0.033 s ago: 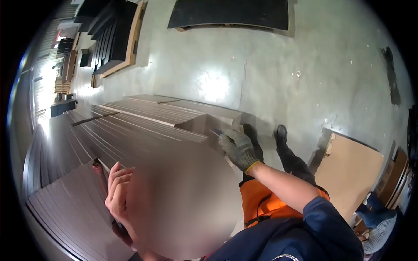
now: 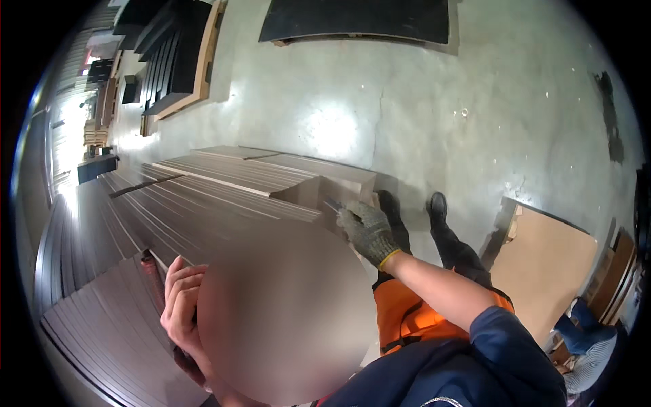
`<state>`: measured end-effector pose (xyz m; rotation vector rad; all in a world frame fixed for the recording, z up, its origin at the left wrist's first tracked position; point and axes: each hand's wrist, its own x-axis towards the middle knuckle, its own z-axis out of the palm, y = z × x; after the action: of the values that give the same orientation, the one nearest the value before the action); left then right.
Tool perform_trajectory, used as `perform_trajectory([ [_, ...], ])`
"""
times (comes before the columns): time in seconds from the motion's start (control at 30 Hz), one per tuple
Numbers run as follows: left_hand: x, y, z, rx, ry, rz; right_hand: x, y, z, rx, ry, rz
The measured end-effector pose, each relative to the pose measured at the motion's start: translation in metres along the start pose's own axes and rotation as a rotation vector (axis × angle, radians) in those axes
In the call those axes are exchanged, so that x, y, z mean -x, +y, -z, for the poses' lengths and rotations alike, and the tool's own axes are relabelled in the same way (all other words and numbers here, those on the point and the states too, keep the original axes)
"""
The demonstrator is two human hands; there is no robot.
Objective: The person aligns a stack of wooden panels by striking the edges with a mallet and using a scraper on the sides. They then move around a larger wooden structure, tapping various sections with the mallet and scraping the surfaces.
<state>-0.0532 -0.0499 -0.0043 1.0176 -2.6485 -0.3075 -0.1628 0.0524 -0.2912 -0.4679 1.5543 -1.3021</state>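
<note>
My right hand (image 2: 368, 234), in a grey knitted glove with a yellow cuff, is closed on a thin pointed tool (image 2: 332, 204). Its tip shows beyond the fingers, close to the end of a stack of grey-brown grooved panels (image 2: 224, 178). My bare left hand (image 2: 182, 305) is on the left, fingers bent and pressed together. A round blurred patch covers its inner side, so whatever it grips is hidden. Beside those fingers, a reddish rod-like thing (image 2: 153, 277) with a dark end lies over the panels.
Black panels (image 2: 356, 19) lie at the far side, and black stacked pieces (image 2: 173, 64) rest on wood at upper left. A tan board (image 2: 546, 268) lies to the right. Another person (image 2: 590, 353) is at lower right. Concrete floor (image 2: 434, 115) stretches beyond my feet.
My right hand and the tool have shifted very slightly left. My left hand has moved slightly left and its fingertips are a little lower. Both hands stay closed.
</note>
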Motion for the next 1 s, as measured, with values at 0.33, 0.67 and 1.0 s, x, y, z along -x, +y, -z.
perform_trajectory([
  [0.33,0.005,-0.003,-0.007,-0.045,0.003,0.059,-0.02,0.033,-0.033,-0.047,-0.118,-0.057],
  [0.67,0.005,-0.002,0.0,-0.057,0.031,0.076,-0.026,0.022,-0.025,0.08,-0.382,0.001],
  [1.0,0.015,-0.007,0.002,-0.017,0.357,0.376,-0.013,0.025,-0.033,0.07,-0.348,0.01],
])
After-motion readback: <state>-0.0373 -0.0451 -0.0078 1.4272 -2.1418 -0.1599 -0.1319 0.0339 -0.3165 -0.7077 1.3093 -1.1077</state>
